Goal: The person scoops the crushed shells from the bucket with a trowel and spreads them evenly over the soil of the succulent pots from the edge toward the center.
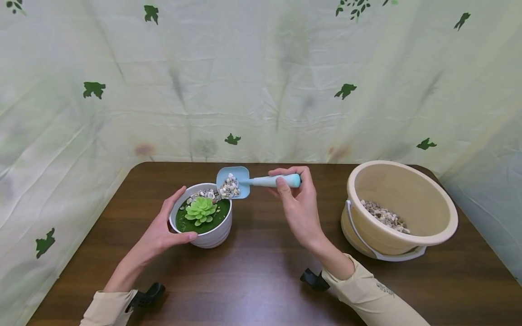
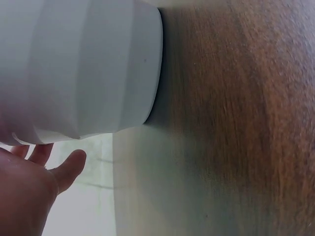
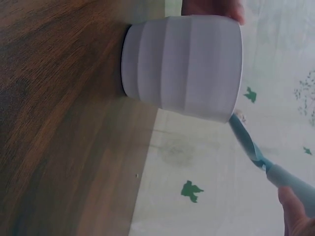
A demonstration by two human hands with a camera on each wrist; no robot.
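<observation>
In the head view a white ribbed flower pot (image 1: 210,237) stands on the table, holding a green succulent (image 1: 201,210) on a green surface with pebbles (image 1: 204,195) along its back. My left hand (image 1: 163,231) grips the pot's left side, thumb at the near rim and fingers behind. A light blue hand shovel (image 1: 238,174) carries pebbles on its blade, tipped at the pot's back right rim. Its handle is gripped by my right hand (image 1: 299,203). From the right wrist view, the shovel's blade (image 3: 243,135) meets the pot's rim; the left wrist view shows the pot's ribbed side (image 2: 98,64).
At the right of the brown wooden table (image 1: 261,276) stands a beige bucket (image 1: 440,231) with pebbles (image 1: 385,216) inside and its grey handle (image 1: 367,244) hanging down in front. A pale curtain with green leaf shapes (image 1: 261,90) hangs behind the table.
</observation>
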